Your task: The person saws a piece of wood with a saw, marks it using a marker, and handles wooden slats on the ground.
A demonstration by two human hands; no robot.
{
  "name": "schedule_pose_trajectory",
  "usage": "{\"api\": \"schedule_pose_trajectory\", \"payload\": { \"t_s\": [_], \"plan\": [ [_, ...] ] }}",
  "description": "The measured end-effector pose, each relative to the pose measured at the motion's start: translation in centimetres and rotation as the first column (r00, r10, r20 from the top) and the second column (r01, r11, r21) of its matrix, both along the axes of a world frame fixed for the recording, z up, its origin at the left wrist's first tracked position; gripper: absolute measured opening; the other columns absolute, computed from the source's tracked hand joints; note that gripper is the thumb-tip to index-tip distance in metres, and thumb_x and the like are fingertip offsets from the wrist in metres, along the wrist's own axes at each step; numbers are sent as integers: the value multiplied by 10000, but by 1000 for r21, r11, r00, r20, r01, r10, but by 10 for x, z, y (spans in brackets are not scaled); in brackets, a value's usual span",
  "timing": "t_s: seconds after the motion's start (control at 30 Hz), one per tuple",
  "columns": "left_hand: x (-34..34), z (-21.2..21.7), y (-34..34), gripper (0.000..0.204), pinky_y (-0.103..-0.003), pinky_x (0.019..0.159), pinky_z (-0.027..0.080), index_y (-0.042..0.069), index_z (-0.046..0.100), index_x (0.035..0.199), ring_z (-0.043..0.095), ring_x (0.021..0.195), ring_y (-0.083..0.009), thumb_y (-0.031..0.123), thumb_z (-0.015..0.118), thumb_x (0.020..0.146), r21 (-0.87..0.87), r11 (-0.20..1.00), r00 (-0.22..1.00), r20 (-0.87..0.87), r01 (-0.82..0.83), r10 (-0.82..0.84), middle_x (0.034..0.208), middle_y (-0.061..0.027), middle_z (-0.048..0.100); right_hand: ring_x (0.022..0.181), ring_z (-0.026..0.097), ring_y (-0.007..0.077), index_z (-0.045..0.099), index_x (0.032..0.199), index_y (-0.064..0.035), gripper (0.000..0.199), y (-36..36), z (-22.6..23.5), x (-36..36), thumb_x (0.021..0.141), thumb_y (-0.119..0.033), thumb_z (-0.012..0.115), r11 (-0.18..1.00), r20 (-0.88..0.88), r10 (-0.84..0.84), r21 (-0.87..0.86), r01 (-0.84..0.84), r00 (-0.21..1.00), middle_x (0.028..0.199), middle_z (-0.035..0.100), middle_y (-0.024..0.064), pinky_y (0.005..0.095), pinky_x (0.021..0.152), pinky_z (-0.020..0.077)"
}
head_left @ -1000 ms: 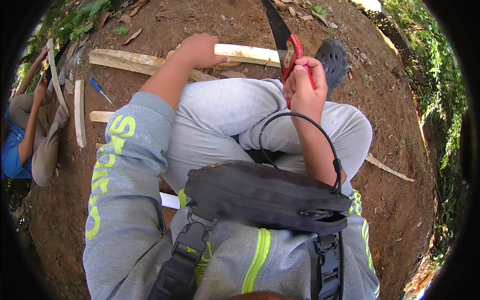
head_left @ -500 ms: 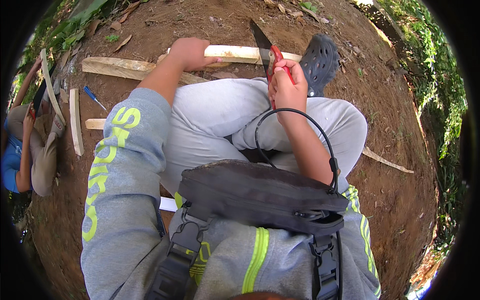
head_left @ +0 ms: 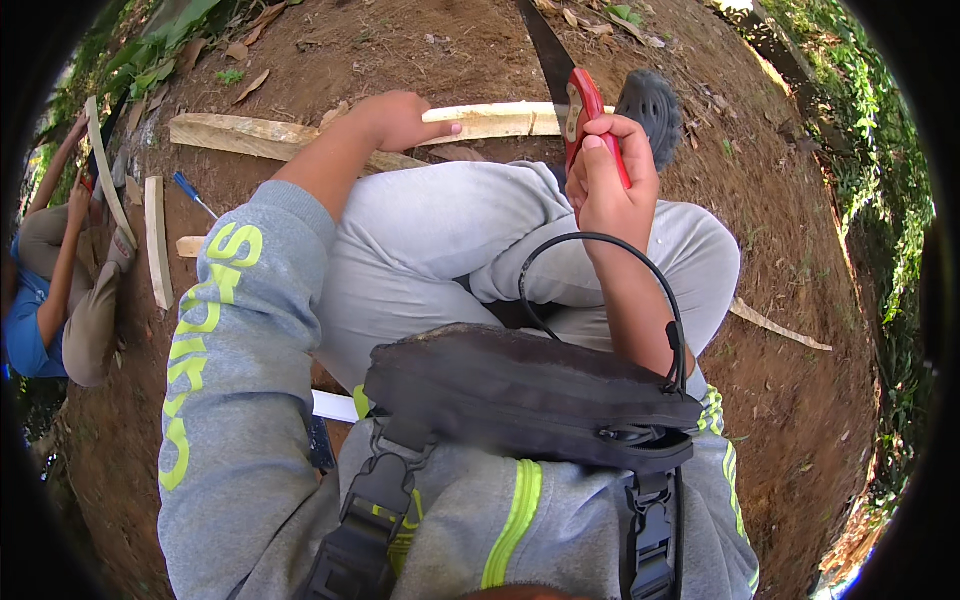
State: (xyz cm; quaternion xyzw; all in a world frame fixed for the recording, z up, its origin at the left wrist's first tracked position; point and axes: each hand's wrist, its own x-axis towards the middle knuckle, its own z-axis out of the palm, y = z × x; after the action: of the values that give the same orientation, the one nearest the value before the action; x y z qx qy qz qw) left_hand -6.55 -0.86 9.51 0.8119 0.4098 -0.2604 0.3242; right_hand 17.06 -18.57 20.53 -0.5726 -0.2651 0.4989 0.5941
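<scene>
Out past the crossed legs (head_left: pixel 430 220), the pale wood strip (head_left: pixel 500 121) lies crosswise above the dirt (head_left: pixel 420 50), its right part passing behind the saw (head_left: pixel 553 62). Left hand (head_left: pixel 398 122) is wrapped over the strip, thumb on the near side; right hand (head_left: pixel 615 180) has the saw by its red handle (head_left: pixel 587 98). I'd guess the strip's light and stiff, not slippery, maybe splintery, so palm over the top makes sense. Blade looks thin and probably whippy, so stick to the handle.
</scene>
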Motion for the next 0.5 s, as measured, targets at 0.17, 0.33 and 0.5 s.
{"api": "schedule_pose_trajectory", "payload": {
  "t_s": [0.17,0.33,0.5],
  "plan": [
    [-5,-10,0,1081,-502,995,554,-98,756,1180,711,1155,-437,908,479,898,-142,989,999,-25,-47,44,1183,-312,738,618,484,29,604,1140,-67,81,2,-9,6,1062,-66,582,988,-92,-1,-155,-13,996,797,557,-41,222,544,394],
    [-9,-3,4,1063,-493,953,564,-114,748,1172,732,1082,-432,886,570,860,-205,979,999,-32,-23,16,1133,-302,751,607,481,33,606,1130,-66,76,1,-6,8,1057,-65,585,985,-155,-8,-171,-19,988,790,553,-42,223,538,389],
    [-6,11,2,953,-484,907,573,-66,769,1126,740,1022,-423,830,691,810,-150,988,999,40,38,-32,1067,-282,763,578,462,30,610,1130,-71,85,0,-4,11,1048,-61,588,979,-163,3,-200,-36,987,749,538,-55,226,516,356]
  ]
}}
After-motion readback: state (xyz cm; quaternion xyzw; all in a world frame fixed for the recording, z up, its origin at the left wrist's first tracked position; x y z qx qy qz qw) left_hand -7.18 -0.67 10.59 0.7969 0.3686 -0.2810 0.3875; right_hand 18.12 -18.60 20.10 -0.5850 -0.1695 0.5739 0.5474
